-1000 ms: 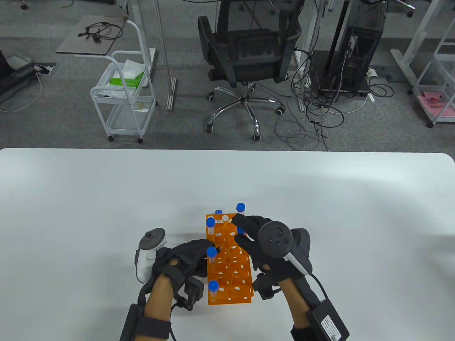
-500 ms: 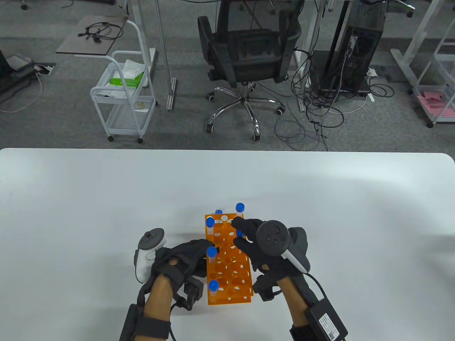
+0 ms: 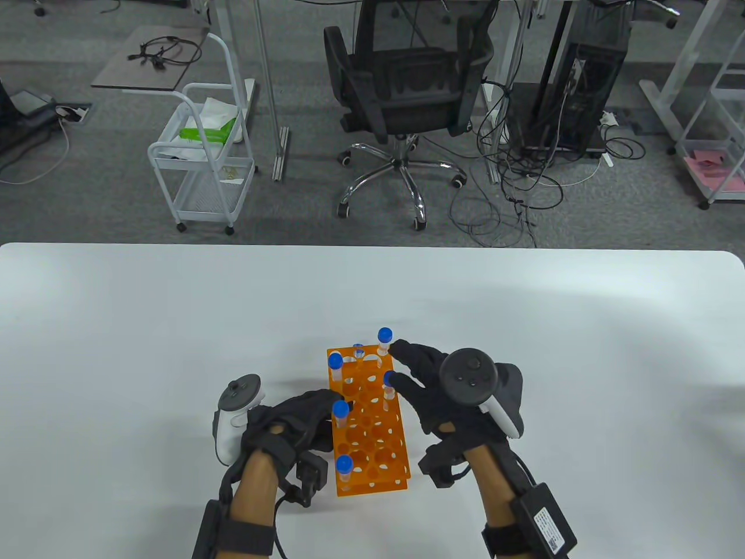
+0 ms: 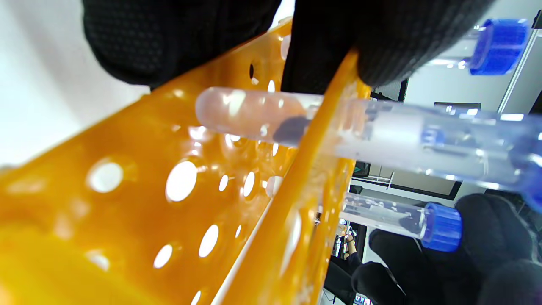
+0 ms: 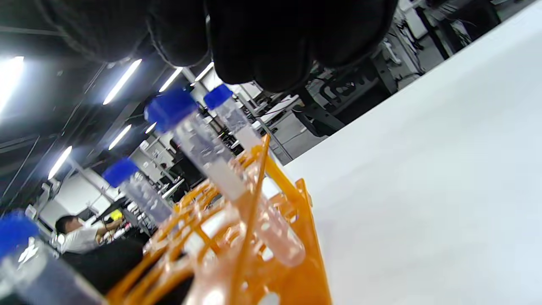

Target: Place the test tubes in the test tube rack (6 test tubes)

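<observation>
An orange test tube rack (image 3: pixel 372 434) stands on the white table (image 3: pixel 145 326) with several blue-capped test tubes upright in it, such as those at the far right corner (image 3: pixel 385 335), the left side (image 3: pixel 340 409) and the near left corner (image 3: pixel 344 464). My left hand (image 3: pixel 326 416) grips the rack's left edge; in the left wrist view its fingers (image 4: pixel 381 46) press on the rack's (image 4: pixel 139 190) top plate. My right hand (image 3: pixel 407 367) is beside the rack's far right side with fingers spread, holding nothing. One fingertip is next to a tube cap (image 3: pixel 389 378).
The table's far edge (image 3: pixel 372 247) lies beyond the rack. An office chair (image 3: pixel 407 87), a white cart (image 3: pixel 204 169) and floor cables stand past it. In the right wrist view bare table (image 5: pixel 423 190) lies to the rack's right.
The rack has slid a little to the left and turned slightly, with my left hand on it. My right hand has moved right, off the top of the rack, fingers spread.
</observation>
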Action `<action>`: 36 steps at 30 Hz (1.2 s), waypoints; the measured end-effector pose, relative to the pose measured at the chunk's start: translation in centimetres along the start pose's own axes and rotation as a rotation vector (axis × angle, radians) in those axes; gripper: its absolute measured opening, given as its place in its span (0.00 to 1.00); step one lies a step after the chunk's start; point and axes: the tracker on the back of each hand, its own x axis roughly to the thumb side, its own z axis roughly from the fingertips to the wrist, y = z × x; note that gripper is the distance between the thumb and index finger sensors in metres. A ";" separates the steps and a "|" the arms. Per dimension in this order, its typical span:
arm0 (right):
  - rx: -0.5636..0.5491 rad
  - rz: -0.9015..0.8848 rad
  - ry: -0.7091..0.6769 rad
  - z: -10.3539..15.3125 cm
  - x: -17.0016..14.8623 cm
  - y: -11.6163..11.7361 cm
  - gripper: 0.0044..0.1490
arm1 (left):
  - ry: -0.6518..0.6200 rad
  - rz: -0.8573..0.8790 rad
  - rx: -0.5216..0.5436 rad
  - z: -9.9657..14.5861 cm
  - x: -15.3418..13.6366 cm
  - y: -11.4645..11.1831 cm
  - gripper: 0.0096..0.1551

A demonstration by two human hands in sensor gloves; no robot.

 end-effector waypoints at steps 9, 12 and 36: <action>0.073 0.038 0.297 -6.3 -2.7 0.9 0.37 | -0.027 0.007 0.041 0.9 0.9 2.0 0.23; 0.177 0.054 0.391 -8.4 -3.4 3.2 0.39 | -0.037 -0.002 0.058 1.4 1.1 2.7 0.23; 0.160 0.483 0.545 -15.8 -2.4 14.1 0.44 | 0.022 0.024 0.052 3.2 1.1 5.2 0.23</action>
